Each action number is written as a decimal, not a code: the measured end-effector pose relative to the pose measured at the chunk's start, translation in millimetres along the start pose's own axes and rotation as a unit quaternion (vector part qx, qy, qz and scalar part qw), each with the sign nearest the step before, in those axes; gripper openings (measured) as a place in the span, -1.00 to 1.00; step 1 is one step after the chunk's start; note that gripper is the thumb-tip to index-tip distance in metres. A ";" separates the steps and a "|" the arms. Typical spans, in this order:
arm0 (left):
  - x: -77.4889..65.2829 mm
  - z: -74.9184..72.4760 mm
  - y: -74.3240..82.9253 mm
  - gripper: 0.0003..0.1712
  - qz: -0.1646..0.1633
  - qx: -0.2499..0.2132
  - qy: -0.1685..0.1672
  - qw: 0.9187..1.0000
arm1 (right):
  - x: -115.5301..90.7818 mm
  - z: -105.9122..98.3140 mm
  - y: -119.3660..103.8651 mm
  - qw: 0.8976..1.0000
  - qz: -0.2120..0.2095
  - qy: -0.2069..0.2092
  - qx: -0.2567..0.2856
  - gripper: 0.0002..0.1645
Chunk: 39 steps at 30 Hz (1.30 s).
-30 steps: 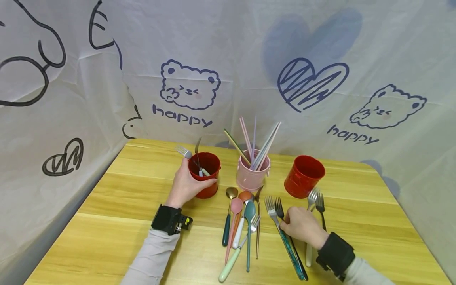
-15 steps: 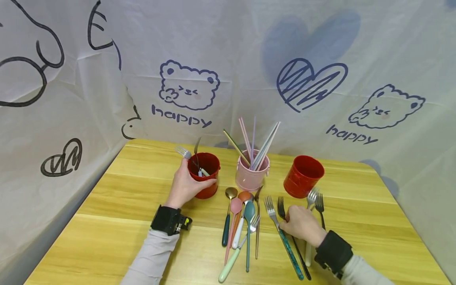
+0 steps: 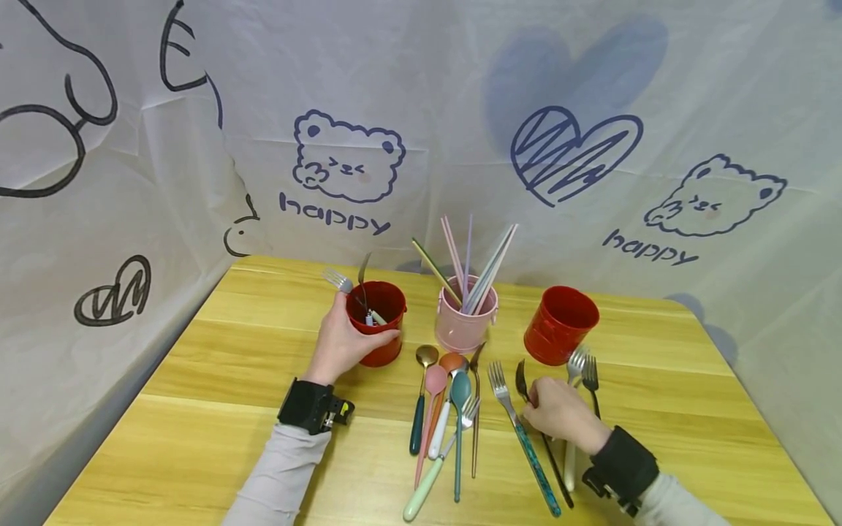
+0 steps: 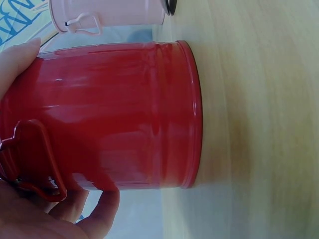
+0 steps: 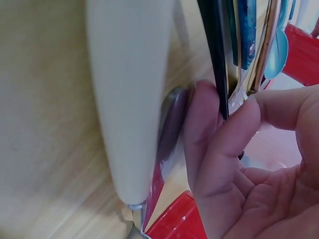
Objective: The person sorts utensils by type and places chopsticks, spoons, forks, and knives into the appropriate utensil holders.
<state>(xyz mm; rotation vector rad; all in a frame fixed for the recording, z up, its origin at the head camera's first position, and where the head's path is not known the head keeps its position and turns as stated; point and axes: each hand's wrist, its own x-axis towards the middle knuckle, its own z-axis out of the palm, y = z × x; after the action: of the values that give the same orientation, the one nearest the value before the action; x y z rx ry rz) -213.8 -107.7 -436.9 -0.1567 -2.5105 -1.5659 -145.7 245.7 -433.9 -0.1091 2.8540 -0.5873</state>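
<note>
My left hand (image 3: 345,336) grips the left red bucket (image 3: 384,354), with the thumb on its near side and fingers round the far left. Inside stand several utensils, including a fork (image 3: 338,280) leaning out over the rim. In the left wrist view the bucket's glossy wall (image 4: 109,114) and wire handle (image 4: 47,164) show. My right hand (image 3: 562,410) pinches a dark fork (image 3: 552,460) by its thin handle; the head, turned edge-on, points away from me. The right wrist view shows the black handle (image 5: 217,59) between thumb and fingers. Beside it lies a white-handled fork (image 3: 569,467).
Left of the right hand lies a fork with a teal patterned handle (image 3: 536,464). Several spoons and forks, among them a teal spoon (image 3: 460,391), cluster mid-table. A pink bucket (image 3: 454,329) holds straws or chopsticks. Another red bucket (image 3: 549,340) stands back right, near a black fork (image 3: 590,376).
The dark fork has rolled from tines-up to edge-on in my right hand, and its handle has swung slightly away from the teal-handled fork. My left hand stays on the red bucket.
</note>
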 end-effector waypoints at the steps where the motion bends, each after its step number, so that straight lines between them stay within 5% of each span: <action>1: -0.1 -0.1 0.0 0.09 0.001 0.000 0.000 1.000 | -0.3 -0.6 -0.2 1.000 -0.003 0.000 0.001 -0.68; 9: -0.1 0.3 -0.2 0.08 0.000 0.003 0.002 1.000 | -3.0 -8.6 -3.0 0.998 -0.057 0.022 0.012 -0.90; 21: -0.1 -0.4 -0.2 0.08 -0.005 -0.001 0.001 1.000 | 7.5 -28.1 -16.7 0.980 -0.144 0.134 0.032 -0.95; 39: 0.0 -0.1 -1.3 0.08 -0.007 0.000 -0.001 1.000 | 31.1 -44.6 -94.0 0.937 -0.232 0.235 0.116 -0.91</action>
<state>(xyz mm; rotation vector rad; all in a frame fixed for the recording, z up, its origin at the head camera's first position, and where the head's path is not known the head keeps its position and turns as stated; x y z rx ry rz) -214.1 -108.3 -438.1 -0.1394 -2.5184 -1.5712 -183.8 172.8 -363.0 -0.7041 3.1904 -1.1795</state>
